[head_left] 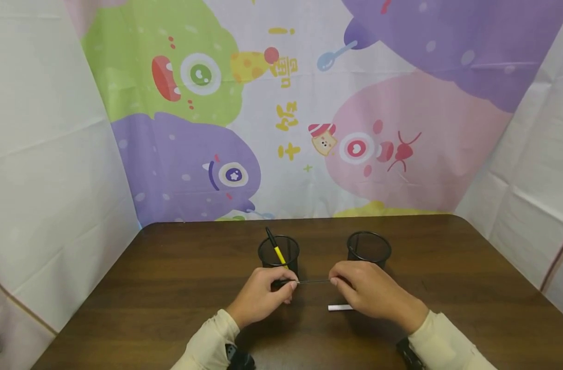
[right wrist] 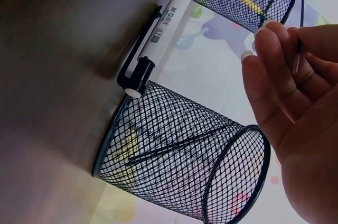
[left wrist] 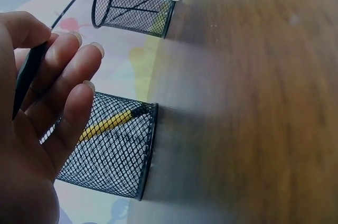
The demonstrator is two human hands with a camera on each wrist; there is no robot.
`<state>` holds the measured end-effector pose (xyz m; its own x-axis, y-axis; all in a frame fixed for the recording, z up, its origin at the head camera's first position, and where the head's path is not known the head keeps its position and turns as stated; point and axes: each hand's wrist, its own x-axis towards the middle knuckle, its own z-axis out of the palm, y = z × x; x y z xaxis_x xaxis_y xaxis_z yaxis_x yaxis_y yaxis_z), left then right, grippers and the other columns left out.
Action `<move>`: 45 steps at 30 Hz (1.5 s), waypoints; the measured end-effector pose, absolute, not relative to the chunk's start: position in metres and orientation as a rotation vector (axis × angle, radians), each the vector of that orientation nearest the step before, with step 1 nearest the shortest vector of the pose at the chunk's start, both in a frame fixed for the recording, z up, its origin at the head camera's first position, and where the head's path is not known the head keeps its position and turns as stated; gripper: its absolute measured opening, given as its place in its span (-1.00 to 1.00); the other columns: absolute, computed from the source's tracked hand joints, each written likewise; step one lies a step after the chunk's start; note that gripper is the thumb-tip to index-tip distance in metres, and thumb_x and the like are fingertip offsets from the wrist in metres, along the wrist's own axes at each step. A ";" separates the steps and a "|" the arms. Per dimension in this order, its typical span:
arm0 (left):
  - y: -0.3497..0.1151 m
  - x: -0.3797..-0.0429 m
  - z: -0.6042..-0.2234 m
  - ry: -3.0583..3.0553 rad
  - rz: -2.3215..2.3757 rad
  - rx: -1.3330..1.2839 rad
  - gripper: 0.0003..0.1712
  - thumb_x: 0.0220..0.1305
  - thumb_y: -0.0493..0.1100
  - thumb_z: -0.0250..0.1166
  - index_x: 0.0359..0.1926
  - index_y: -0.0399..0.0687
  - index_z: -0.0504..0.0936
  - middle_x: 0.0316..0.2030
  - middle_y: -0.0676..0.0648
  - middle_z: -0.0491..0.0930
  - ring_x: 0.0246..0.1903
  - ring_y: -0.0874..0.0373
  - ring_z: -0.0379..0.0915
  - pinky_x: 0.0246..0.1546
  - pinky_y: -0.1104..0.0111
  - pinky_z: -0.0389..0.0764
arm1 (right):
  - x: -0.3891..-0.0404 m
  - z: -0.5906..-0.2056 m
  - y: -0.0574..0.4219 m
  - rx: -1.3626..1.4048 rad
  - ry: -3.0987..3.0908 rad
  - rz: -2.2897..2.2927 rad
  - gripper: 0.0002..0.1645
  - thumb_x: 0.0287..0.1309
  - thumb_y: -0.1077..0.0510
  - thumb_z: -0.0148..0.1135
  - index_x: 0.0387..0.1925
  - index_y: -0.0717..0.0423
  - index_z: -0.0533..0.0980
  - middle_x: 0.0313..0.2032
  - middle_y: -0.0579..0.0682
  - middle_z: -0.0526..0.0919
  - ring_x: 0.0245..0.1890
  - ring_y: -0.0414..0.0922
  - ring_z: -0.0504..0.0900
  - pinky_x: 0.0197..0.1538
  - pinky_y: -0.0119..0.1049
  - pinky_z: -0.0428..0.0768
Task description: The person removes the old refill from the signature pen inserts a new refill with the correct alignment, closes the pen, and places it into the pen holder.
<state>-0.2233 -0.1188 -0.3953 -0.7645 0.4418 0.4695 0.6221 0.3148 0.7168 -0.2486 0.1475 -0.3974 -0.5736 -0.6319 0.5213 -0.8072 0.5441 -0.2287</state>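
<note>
My left hand (head_left: 260, 295) pinches a black tapered pen grip section (left wrist: 30, 76) between thumb and forefinger, the other fingers loosely bent. A thin dark refill (head_left: 314, 281) runs from it across to my right hand (head_left: 380, 293). There, the thumb and forefinger pinch the refill near its clear end (right wrist: 296, 63). Below the right hand lies a white pen barrel (right wrist: 171, 26) with a black clip (right wrist: 138, 49) and printed lettering; its hollow end points left. In the head view the right hand covers part of this barrel.
Behind the left hand stands a black mesh pen cup (head_left: 260, 257), a yellow-and-black pen (head_left: 278, 253) leaning in it. A second mesh cup (head_left: 348, 252) is behind the right hand. The brown wooden table (head_left: 193, 267) meets a cartoon-print cloth (head_left: 290, 190); white cloths hang at both sides.
</note>
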 end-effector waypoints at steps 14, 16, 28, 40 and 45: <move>-0.119 -0.225 -0.396 -2.385 -1.436 -0.983 -0.87 0.32 -0.43 0.27 -0.25 -0.15 0.68 -0.58 -0.06 0.61 -0.57 0.10 0.58 -0.39 0.40 0.61 | -0.250 -0.396 0.150 1.153 -2.432 0.598 -0.90 0.32 0.19 0.27 -0.29 -0.11 0.57 -0.40 -0.34 0.53 -0.46 -0.40 0.44 -0.33 -0.35 0.56; -0.120 -0.229 -0.402 -2.391 -1.429 -0.980 -0.86 0.32 -0.43 0.27 -0.24 -0.14 0.69 -0.58 -0.06 0.61 -0.57 0.09 0.58 -0.40 0.40 0.61 | -0.250 -0.395 0.150 1.148 -2.435 0.595 -0.90 0.32 0.20 0.27 -0.29 -0.11 0.57 -0.40 -0.34 0.54 -0.45 -0.40 0.44 -0.33 -0.34 0.56; -0.127 -0.248 -0.425 -2.390 -1.453 -1.015 -0.86 0.44 -0.16 0.27 -0.14 -0.10 0.72 -0.51 0.14 0.63 -0.52 0.27 0.59 -0.40 0.38 0.64 | -0.250 -0.395 0.151 1.128 -2.472 0.595 -0.88 0.31 0.19 0.29 -0.30 -0.14 0.57 -0.42 -0.35 0.53 -0.46 -0.40 0.44 -0.33 -0.33 0.55; -0.126 -0.249 -0.425 -2.346 -1.462 -1.093 -0.82 0.45 -0.08 0.27 -0.05 0.04 0.73 -0.45 -0.06 0.66 -0.53 0.30 0.61 -0.40 0.38 0.68 | -0.252 -0.398 0.151 1.144 -2.562 0.585 -0.91 0.36 0.17 0.24 -0.30 -0.08 0.61 -0.42 -0.38 0.51 -0.49 -0.41 0.44 -0.37 -0.37 0.52; -0.127 -0.249 -0.425 -2.345 -1.452 -1.105 -0.81 0.44 -0.07 0.27 -0.01 0.09 0.72 -0.44 -0.09 0.67 -0.52 0.31 0.60 -0.39 0.39 0.67 | -0.252 -0.398 0.151 1.152 -2.576 0.585 -0.90 0.36 0.17 0.24 -0.30 -0.08 0.61 -0.42 -0.38 0.52 -0.49 -0.42 0.44 -0.39 -0.38 0.52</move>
<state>-0.2492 -0.1266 -0.4252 -0.7108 0.5002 0.4945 0.6656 0.2513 0.7027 -0.2520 0.1510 -0.3984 -0.6521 -0.6507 0.3890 -0.7549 0.6045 -0.2543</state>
